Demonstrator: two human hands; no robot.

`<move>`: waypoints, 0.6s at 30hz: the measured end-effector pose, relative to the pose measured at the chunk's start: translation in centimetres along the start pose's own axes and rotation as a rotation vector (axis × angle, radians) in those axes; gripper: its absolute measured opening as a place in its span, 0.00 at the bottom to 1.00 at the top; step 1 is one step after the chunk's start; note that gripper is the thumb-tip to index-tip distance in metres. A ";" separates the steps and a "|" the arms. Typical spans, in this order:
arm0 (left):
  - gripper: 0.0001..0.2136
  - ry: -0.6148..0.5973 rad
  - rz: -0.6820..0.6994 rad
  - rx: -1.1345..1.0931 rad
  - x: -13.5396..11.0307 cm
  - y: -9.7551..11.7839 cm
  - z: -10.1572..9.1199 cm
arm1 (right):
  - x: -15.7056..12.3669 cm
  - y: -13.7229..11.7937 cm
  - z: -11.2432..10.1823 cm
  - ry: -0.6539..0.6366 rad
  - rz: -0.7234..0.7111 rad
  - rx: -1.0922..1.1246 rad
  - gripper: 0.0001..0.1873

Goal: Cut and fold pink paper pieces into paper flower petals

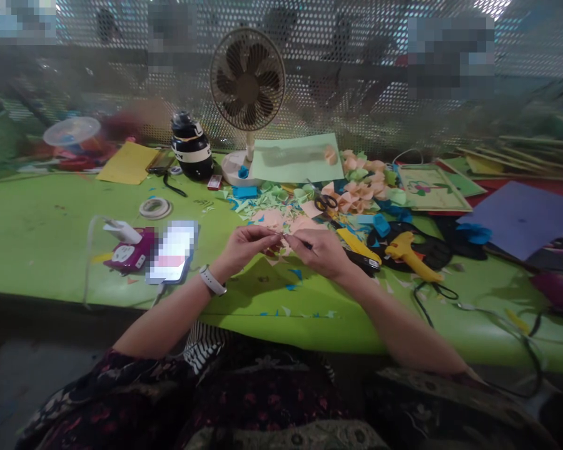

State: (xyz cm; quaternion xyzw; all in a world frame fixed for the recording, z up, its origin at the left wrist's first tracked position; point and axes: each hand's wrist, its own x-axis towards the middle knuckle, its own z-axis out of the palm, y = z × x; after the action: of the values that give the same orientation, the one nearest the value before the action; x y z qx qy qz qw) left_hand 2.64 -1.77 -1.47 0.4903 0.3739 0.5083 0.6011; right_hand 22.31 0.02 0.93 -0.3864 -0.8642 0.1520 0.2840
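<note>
My left hand (246, 247) and my right hand (321, 251) meet over the green table (42, 250), fingertips pinched together on a small pale paper strip (281, 237). My right hand also holds a thin dark stick. A white watch sits on my left wrist. Behind the hands lie pink paper pieces (281, 219), scissors (327, 203) and folded pink and green paper flowers (363, 178).
A phone (172, 253) and a purple device with a charger (126, 250) lie to the left, with a tape roll (155, 207). A yellow glue gun (410, 255) and cables are on the right. At the back stand a fan (248, 81), a black bottle (191, 149) and paper sheets.
</note>
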 end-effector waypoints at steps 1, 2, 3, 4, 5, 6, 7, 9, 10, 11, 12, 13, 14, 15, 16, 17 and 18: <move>0.15 0.006 0.003 0.003 0.0 0.0 0.0 | 0.0 -0.1 0.0 -0.005 -0.007 0.007 0.23; 0.15 0.010 0.008 0.002 0.0 -0.1 0.0 | 0.0 -0.1 0.0 -0.009 -0.015 0.013 0.24; 0.15 0.015 0.016 -0.003 0.0 -0.1 0.1 | 0.0 -0.1 -0.1 -0.013 -0.024 0.017 0.24; 0.15 0.019 0.026 -0.010 0.0 -0.1 0.1 | 0.0 -0.1 -0.1 -0.015 -0.032 0.022 0.24; 0.15 0.021 0.038 -0.019 0.0 -0.1 0.1 | 0.0 -0.1 -0.1 -0.016 -0.039 0.025 0.24; 0.15 0.023 0.050 -0.026 0.0 -0.1 0.2 | -0.1 -0.1 0.0 -0.015 -0.045 0.029 0.24; 0.14 0.021 0.060 -0.029 0.0 -0.1 0.2 | -0.1 -0.1 0.0 -0.012 -0.051 0.033 0.24; 0.14 0.015 0.073 -0.021 0.0 -0.1 0.2 | -0.1 0.0 0.0 -0.001 -0.065 0.040 0.24; 0.14 0.011 0.077 -0.013 0.0 -0.1 0.2 | -0.1 0.0 0.1 0.002 -0.074 0.045 0.24; 0.14 0.010 0.082 -0.003 0.0 -0.1 0.2 | -0.1 0.0 0.0 0.005 -0.084 0.050 0.24; 0.14 0.009 0.087 0.006 0.0 -0.1 0.2 | -0.1 0.0 0.0 0.005 -0.091 0.058 0.24; 0.14 0.008 0.094 0.012 0.0 -0.2 0.2 | -0.1 0.0 0.0 0.004 -0.096 0.065 0.24; 0.14 0.007 0.100 0.013 0.0 -0.3 0.2 | -0.1 0.0 -0.1 0.000 -0.098 0.073 0.24; 0.14 0.003 0.106 0.013 0.0 -0.3 0.1 | -0.1 -0.1 -0.1 -0.005 -0.099 0.080 0.23; 0.13 0.001 0.111 0.011 0.0 -0.4 0.1 | -0.1 -0.1 -0.1 -0.011 -0.099 0.087 0.23; 0.13 0.001 0.116 0.007 0.1 -0.5 0.1 | -0.1 -0.2 -0.1 -0.017 -0.096 0.094 0.23; 0.12 0.005 0.122 0.003 0.1 -0.6 0.1 | -0.1 -0.2 -0.1 -0.023 -0.093 0.102 0.23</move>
State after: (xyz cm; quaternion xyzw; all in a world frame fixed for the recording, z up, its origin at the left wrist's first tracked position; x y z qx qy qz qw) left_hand 2.91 -1.73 -1.99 0.5119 0.3455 0.5448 0.5673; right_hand 22.31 -0.16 1.11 -0.3291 -0.8755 0.1869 0.3003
